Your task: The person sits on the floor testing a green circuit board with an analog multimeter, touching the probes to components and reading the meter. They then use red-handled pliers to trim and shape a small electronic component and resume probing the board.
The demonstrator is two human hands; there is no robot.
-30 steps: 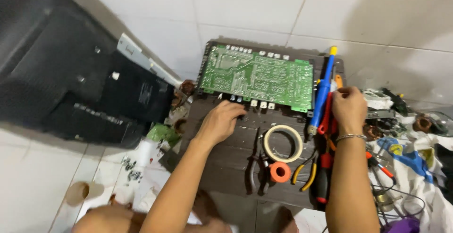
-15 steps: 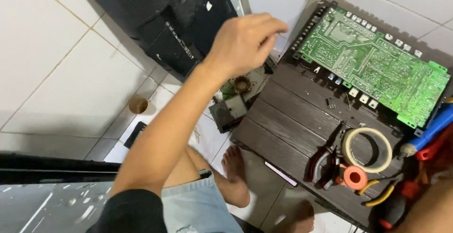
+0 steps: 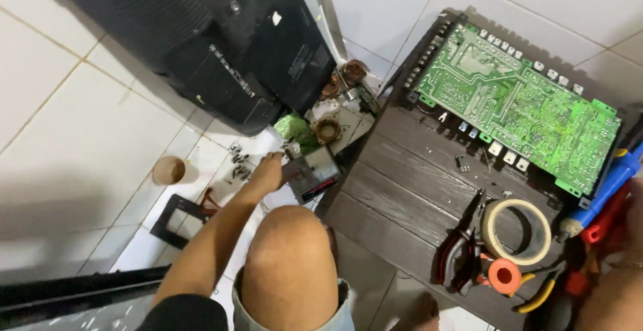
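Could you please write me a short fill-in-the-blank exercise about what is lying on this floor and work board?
1. The left hand touches a small grey ____ beside the knee.
2. The circuit board is ____ in colour.
3. The roll of tape lies on a dark wooden ____.
4. The small brown cup stands on the white ____ floor.

Missing words: box; green; board; tiled

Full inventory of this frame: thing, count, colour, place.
circuit board: 1, green, top right on dark slatted panel
tape roll: 1, cream, right on panel
small spool: 1, orange, below the tape
pliers: red-black handles, left of the tape; count unclear
screwdriver: 1, blue handle, right edge
black casing: 1, top left on floor
small cup: 1, brown, left on tile
grey metal part: 1, centre
left hand: touching grey metal part
right hand: barely visible at right edge
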